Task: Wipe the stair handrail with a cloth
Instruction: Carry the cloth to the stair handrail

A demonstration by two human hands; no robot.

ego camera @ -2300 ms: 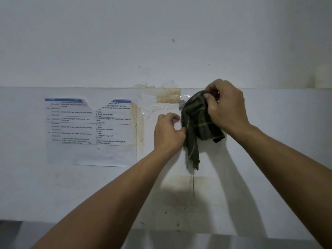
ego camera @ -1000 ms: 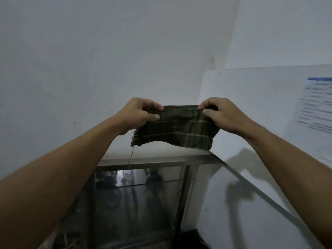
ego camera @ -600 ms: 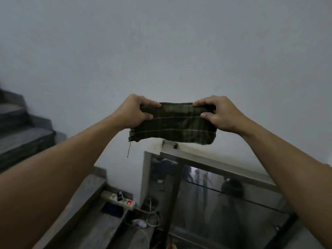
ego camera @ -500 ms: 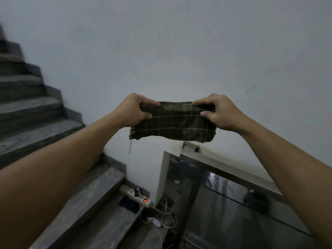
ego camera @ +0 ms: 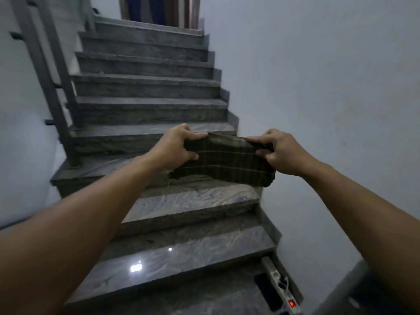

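A dark green plaid cloth (ego camera: pixel 225 163) is stretched flat between my hands in front of me. My left hand (ego camera: pixel 176 147) grips its left end and my right hand (ego camera: pixel 278 151) grips its right end. The stair handrail (ego camera: pixel 38 55), a grey metal railing with slanted bars and posts, runs up the left side of the stairs, well away from both hands. Its top part leaves the frame at the upper left.
Grey marble stairs (ego camera: pixel 181 251) rise ahead to a doorway at the top. A white wall (ego camera: pixel 329 87) closes the right side. A power strip (ego camera: pixel 284 292) with a red light lies on the floor at the lower right, beside a dark phone.
My view has swung left from the wall and the glass-fronted cabinet to face the staircase. Both hands still hold the cloth stretched out, unfolded since the earliest frame.
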